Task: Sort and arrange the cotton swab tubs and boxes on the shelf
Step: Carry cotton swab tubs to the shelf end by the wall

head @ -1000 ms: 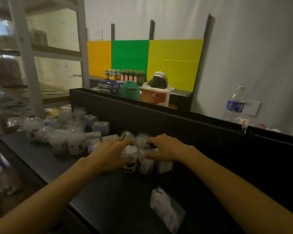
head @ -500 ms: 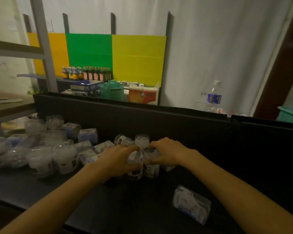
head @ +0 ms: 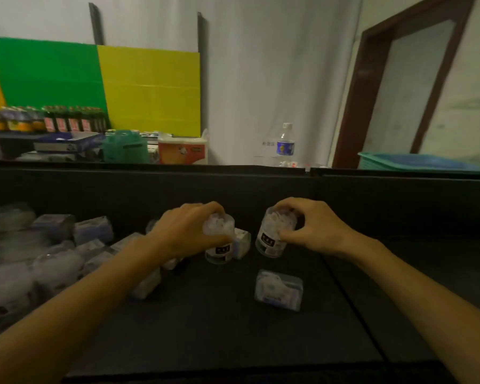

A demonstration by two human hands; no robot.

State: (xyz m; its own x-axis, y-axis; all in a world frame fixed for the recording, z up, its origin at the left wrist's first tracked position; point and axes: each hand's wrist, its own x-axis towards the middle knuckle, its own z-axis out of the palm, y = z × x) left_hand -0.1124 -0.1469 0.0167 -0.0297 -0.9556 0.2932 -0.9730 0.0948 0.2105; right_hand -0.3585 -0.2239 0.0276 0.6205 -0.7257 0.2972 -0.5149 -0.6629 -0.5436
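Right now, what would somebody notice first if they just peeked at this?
Probably the two hands in the middle: the left hand grips one clear tub of cotton swabs, and the right hand holds another tub, tilted, beside it. Next, the bright green and yellow panels on the back wall, and the pile of tubs and boxes at far left.

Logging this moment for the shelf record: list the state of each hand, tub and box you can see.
left hand: grips a cotton swab tub from above
left tub: upright, held
right hand: grips another tub at its top
right tub: tilted, held
clear rectangular box: lying alone on the black shelf
small white box: between the two tubs
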